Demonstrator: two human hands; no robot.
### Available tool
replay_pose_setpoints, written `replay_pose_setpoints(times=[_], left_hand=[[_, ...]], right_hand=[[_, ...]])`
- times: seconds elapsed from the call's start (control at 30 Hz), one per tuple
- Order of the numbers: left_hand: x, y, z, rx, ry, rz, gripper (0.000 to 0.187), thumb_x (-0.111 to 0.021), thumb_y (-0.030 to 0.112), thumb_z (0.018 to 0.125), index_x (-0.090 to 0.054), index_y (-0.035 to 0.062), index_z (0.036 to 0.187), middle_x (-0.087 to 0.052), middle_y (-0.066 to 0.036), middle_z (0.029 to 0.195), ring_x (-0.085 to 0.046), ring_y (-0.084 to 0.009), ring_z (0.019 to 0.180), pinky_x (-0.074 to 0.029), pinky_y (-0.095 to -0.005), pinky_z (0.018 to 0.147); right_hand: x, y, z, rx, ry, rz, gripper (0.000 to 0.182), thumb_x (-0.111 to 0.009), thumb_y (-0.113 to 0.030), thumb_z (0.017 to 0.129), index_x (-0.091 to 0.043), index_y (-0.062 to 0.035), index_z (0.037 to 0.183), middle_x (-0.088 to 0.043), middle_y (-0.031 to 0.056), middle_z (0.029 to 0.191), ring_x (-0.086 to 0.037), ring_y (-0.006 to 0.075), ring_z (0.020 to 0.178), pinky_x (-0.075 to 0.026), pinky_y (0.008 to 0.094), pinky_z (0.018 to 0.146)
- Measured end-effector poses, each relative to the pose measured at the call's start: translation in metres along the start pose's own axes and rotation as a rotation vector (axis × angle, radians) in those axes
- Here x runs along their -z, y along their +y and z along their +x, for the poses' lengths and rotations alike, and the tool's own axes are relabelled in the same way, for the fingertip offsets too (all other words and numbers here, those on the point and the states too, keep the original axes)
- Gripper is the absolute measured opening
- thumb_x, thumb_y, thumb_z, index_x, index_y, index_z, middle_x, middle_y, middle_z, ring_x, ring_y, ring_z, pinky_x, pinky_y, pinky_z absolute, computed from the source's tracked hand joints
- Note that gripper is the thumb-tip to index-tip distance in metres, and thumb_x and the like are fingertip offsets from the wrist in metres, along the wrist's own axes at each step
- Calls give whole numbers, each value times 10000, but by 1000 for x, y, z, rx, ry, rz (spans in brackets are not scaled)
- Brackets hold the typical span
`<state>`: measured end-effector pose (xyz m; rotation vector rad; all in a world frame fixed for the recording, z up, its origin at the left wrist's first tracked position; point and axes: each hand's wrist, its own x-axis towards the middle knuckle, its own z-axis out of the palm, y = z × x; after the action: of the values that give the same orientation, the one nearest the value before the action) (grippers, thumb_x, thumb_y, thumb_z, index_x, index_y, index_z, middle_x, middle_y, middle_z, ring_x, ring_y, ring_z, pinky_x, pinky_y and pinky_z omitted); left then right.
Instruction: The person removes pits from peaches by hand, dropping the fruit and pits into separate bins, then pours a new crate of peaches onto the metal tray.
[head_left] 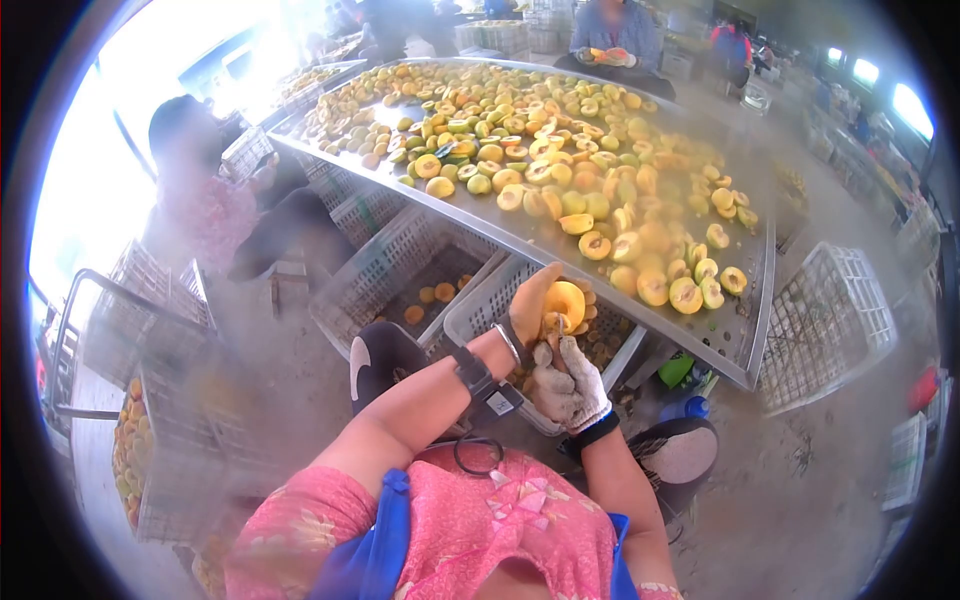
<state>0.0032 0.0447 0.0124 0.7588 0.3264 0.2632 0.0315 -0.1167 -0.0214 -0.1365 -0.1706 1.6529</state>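
My left hand (pixel 530 305), bare and with a band at the wrist, is closed around a yellow peach half (pixel 566 302), its cut side showing. Just below it, my right hand (pixel 568 388) wears a whitish knitted glove. Its fingers are closed around a small tool (pixel 556 328) whose thin tip meets the fruit; the glove hides most of the handle. Both hands are above a grey plastic crate (pixel 462 318) holding peach halves, beside the near edge of the metal table (pixel 560 258).
Many cut peaches (pixel 540 165) lie across the table. Another crate with some halves (pixel 350 300) stands to the left, and a white crate (pixel 830 325) is tilted at the right. One person (pixel 205 200) sits at the left; another (pixel 615 40) works across the table.
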Motion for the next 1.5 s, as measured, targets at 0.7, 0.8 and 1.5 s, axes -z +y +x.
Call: replay_pose_setpoints(times=[0.7,0.8,1.5], left_hand=[[-16,56,115,-494,57,2009,439,-537,248,909,-544,119,1328,-642,-154,1237,-619,-361,1113,-504,-464,933],[-44,52,150,-108,-87,2340,395,-666,131,811,-584,163,1196,-656,-61,1173,-617,-299,1119,-545,-454,841],[6,9,34,-179,-14,-216,276,-610,295,981,-577,59,1121,-673,-127,1057,-684,-279,975,-596,-435,847]], right_hand=[[13,-12,2,290,450,-61,382,-497,-526,1004,-587,-155,986,-461,-32,602,-348,100,384,-268,257,345],[19,-13,-2,293,426,-91,385,-487,-517,1011,-601,-150,975,-456,-28,600,-338,103,367,-270,257,342],[-12,-10,-1,634,802,-1242,374,-506,-312,1029,-555,-1,1232,-627,100,996,-576,183,913,-471,301,811]])
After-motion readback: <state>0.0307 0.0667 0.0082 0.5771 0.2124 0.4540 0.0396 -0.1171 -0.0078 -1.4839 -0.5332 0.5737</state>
